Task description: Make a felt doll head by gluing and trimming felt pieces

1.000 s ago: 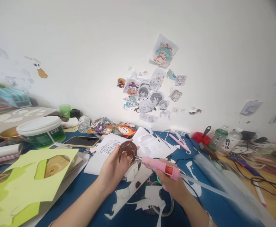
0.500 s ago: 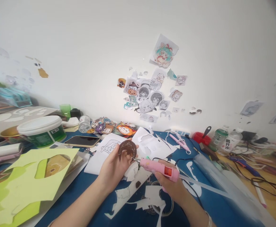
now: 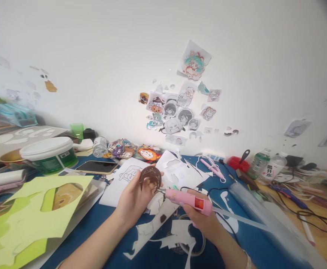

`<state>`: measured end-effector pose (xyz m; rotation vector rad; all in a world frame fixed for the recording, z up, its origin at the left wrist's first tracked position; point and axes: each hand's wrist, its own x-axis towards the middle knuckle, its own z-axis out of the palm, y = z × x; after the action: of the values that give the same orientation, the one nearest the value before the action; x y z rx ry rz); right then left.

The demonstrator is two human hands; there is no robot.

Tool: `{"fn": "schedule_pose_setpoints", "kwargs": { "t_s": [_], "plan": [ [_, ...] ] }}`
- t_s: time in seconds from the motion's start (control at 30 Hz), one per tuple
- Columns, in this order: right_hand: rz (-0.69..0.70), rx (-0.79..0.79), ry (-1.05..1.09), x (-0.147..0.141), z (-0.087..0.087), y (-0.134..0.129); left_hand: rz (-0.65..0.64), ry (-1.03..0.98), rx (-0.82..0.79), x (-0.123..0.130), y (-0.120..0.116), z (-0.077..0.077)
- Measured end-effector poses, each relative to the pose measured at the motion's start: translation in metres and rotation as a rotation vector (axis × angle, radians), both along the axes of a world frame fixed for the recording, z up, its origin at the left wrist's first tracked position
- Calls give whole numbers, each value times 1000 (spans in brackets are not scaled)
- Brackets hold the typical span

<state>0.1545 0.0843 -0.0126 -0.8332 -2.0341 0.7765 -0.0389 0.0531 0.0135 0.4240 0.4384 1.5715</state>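
A dark brown curved cut-out (image 3: 150,175), shaped like a piece of hair, is held up in my left hand (image 3: 135,200), fingers behind it and thumb at its left edge. My right hand (image 3: 198,215) is wrapped round a pink hot glue gun (image 3: 188,198), a clear glue stick (image 3: 242,219) trailing from its back. The gun's metal nozzle is at the lower right edge of the cut-out; whether it touches cannot be told. Beneath the hands lie white paper scraps (image 3: 177,235) and a sheet with a line drawing (image 3: 124,175).
Yellow-green cut foam sheets (image 3: 26,213) lie at the left, near a white-and-green tub (image 3: 49,153) and a phone (image 3: 97,167). On the right are a clear plastic roll (image 3: 264,213), bottles (image 3: 272,166), a red bowl (image 3: 238,163) and black cables (image 3: 306,213). Paper drawings (image 3: 177,112) hang on the wall.
Almost nothing differs. The brown cut-out is tilted very slightly, and the glue gun's nozzle has shifted a touch down and left along its edge.
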Motion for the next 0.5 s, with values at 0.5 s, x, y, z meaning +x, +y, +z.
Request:
{"fn": "schedule_pose_setpoints", "kwargs": {
  "t_s": [0.5],
  "plan": [
    [-103, -93, 116, 1, -6, 3, -66, 9, -9, 2, -4, 4]
  ]
}}
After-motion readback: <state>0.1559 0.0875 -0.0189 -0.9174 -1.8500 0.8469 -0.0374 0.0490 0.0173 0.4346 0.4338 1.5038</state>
